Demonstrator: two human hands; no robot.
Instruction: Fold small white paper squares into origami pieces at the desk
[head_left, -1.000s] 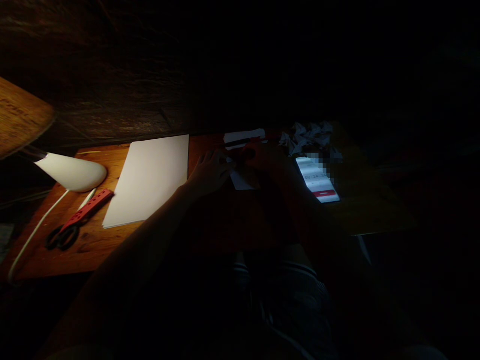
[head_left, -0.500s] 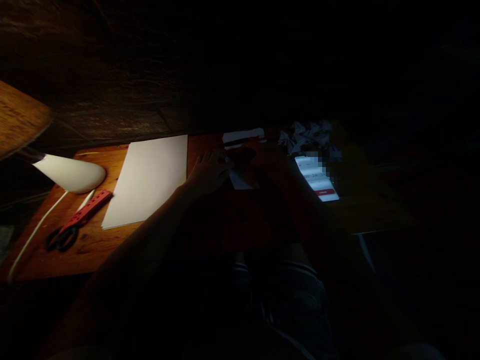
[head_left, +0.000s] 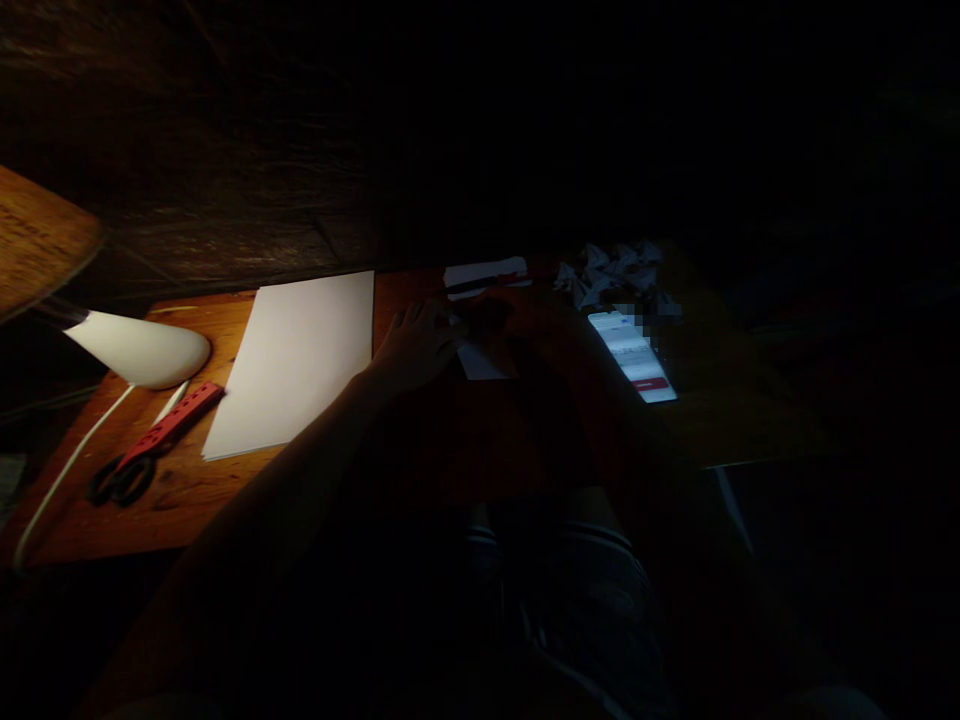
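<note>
In the dim middle of the table, my left hand (head_left: 420, 338) rests with its fingers bent and its thumb side at a small piece of white paper (head_left: 489, 362). A bit of that paper shows by the fingertips, so the hand seems to hold it. My right hand (head_left: 536, 322) reaches to the same paper from the right, but deep shadow hides its fingers. Just beyond both hands lies a white paper strip (head_left: 480, 270) with a dark, slim tool (head_left: 491, 284) across it, its kind unclear.
White paper sheets (head_left: 300, 360) lie stacked to the left. Beside them are scissors with black handles (head_left: 124, 478), a red, slotted strip (head_left: 176, 415) and a lamp (head_left: 146, 348) with its cord. Rightward are a lit phone (head_left: 630, 350) and several folded paper pieces (head_left: 600, 275).
My right hand has shifted slightly and looks darker. The left hand stays nearly in place, and the paper between them has hardly moved.
</note>
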